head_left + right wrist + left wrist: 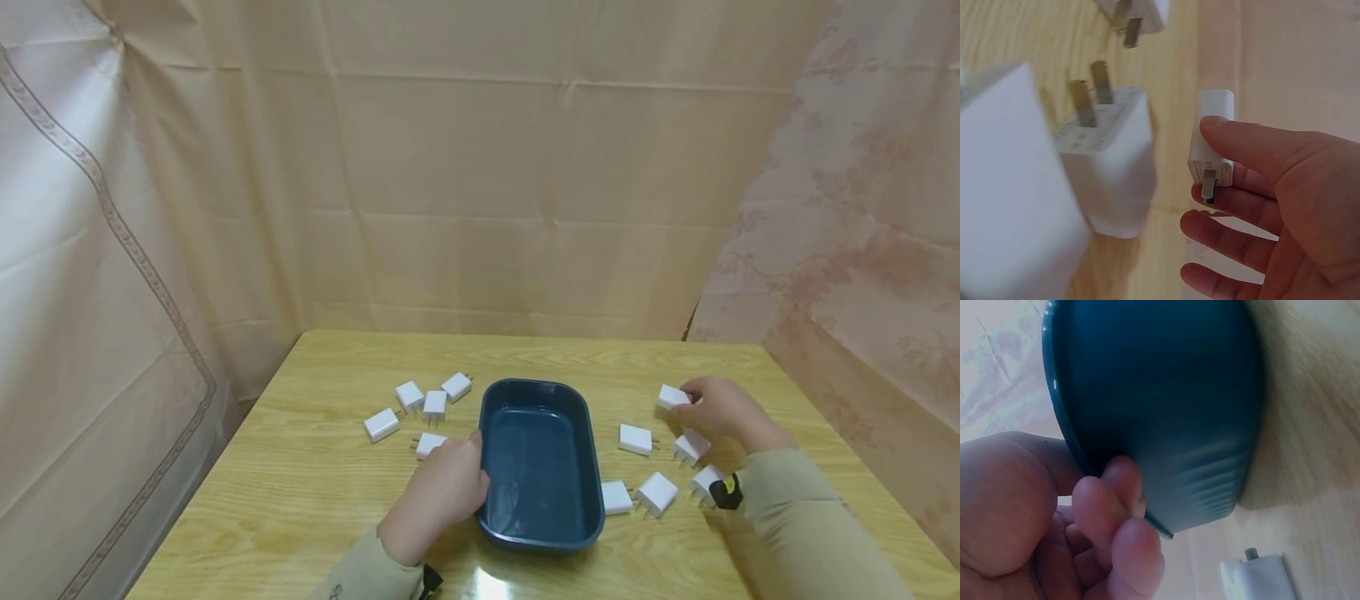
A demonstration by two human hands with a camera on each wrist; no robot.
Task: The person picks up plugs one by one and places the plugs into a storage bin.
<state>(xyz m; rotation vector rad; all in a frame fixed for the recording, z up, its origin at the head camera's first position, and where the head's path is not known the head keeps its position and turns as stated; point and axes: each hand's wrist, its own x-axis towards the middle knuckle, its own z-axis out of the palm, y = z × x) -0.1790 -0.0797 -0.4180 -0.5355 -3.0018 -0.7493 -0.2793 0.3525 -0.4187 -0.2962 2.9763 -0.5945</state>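
A dark blue rectangular dish (534, 467) stands on the table, its inside bare. My left hand (448, 482) grips its left rim; in the left wrist view the thumb is over the rim and the fingertips (1138, 550) are at the outer wall. On the right, my right hand (723, 410) pinches a white charger plug (672, 397) between thumb and fingers. The right wrist view shows that held charger (1213, 137) with its metal prongs pointing down in the picture. Another white charger (691, 447) lies just below the right hand, and one more (431, 446) is partly hidden behind the left hand.
Several white chargers (382, 424) lie scattered left of the dish. More chargers (636, 439) lie on its right, one (617, 497) close against the dish wall. The wooden table (300, 467) ends at a beige cloth (465, 167) at the back, with cloth at both sides.
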